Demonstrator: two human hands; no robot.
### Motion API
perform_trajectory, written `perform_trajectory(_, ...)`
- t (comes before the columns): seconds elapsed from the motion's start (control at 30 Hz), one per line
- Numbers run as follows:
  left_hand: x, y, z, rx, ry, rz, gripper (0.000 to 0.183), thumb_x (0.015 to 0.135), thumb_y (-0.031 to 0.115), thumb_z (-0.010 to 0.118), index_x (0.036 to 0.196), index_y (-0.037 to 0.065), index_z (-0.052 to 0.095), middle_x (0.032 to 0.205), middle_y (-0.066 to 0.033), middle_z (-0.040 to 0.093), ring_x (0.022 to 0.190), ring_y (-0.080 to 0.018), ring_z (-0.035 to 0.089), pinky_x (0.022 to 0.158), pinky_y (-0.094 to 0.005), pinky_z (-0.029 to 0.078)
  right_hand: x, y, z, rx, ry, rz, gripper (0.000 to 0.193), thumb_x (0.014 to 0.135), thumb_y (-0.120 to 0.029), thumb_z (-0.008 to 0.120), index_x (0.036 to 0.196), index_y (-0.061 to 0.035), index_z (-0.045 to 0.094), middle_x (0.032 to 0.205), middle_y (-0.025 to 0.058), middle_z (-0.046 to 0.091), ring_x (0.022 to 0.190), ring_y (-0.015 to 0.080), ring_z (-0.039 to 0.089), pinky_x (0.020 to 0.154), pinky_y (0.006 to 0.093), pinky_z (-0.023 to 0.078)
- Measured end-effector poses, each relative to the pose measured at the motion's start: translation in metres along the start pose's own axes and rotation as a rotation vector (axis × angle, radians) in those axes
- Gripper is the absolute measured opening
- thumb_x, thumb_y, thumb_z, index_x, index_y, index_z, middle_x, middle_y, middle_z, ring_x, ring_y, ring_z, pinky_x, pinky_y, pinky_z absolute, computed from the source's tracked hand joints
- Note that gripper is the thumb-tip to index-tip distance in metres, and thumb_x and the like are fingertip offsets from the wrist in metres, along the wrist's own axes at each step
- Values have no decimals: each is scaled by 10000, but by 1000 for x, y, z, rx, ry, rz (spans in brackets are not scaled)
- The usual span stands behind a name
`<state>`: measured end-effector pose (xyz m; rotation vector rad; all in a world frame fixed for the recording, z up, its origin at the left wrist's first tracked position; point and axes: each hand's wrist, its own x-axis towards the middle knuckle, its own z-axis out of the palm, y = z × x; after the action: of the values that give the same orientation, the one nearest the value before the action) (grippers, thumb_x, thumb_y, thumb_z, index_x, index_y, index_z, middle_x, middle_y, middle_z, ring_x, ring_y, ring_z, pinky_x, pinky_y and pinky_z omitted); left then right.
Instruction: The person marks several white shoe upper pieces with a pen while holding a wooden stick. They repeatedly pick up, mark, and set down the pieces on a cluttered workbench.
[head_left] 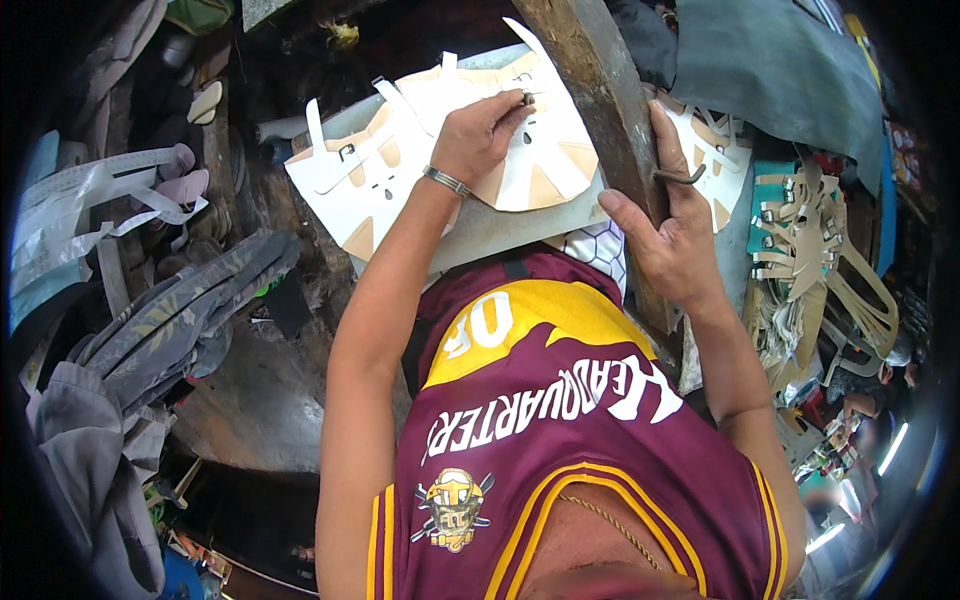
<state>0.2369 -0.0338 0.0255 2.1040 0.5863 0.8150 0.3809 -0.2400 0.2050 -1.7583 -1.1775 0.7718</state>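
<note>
Several flat white shoe uppers (545, 165), with beige cut-out patches, narrow straps and small buckles, lie on a grey board before me. Over the upper nearest the beam, my left hand (480, 135) has thumb and fingers pinched together by its buckle. A small dark piece shows at the fingertips, too small to name. My right hand (680, 225) rests against the wooden beam (595, 80), thumb out and index finger stretched along it. Its other fingers are partly hidden. A bent metal hook (682, 177) crosses in front of this hand. Beyond the beam lies another white upper (728, 160).
The grey board (490, 232) sits over my lap. Beige strap pieces with buckles (810, 225) hang in a bundle at right, below a dark grey sheet (775, 75). Folded cloth (180, 320) and clear plastic strips (90, 205) lie at left.
</note>
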Motion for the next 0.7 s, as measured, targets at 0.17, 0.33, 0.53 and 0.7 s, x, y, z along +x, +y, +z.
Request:
perform_trajectory(0.17,-1,1,3,19,44,59,207,1003,178,814,1189,86,800,1029,-153,829,868,-308,812,778,-374,648,3,-12,-16,-40,139,-187,990,978,-106,841,1781,-126,261,1676,207,512,1473,269,557,1215,405,460)
perform_trajectory(0.33,-1,3,4,54,37,57,204,998,152,812,1190,84,803,1045,-148,831,876,-310,812,776,-378,651,-8,-15,-26,86,273,-328,990,1014,-188,806,1770,-43,183,1490,171,595,1233,247,643,1037,384,542)
perform_trajectory(0.53,-1,11,2,20,36,131,171,1012,149,789,1160,64,770,1003,-167,814,846,-339,796,757,-420,643,-3,4,-3,-542,-248,413,967,1004,-171,807,1783,-264,242,1507,323,639,1388,372,677,1108,446,555)
perform_trajectory(0.7,6,16,-1,-132,-74,-309,247,1160,257,583,1175,12,614,1021,-177,830,801,-284,820,718,-392,648,-14,-6,0,-158,59,57,919,1028,-119,770,1785,-185,252,1650,235,545,1463,323,590,1205,426,479)
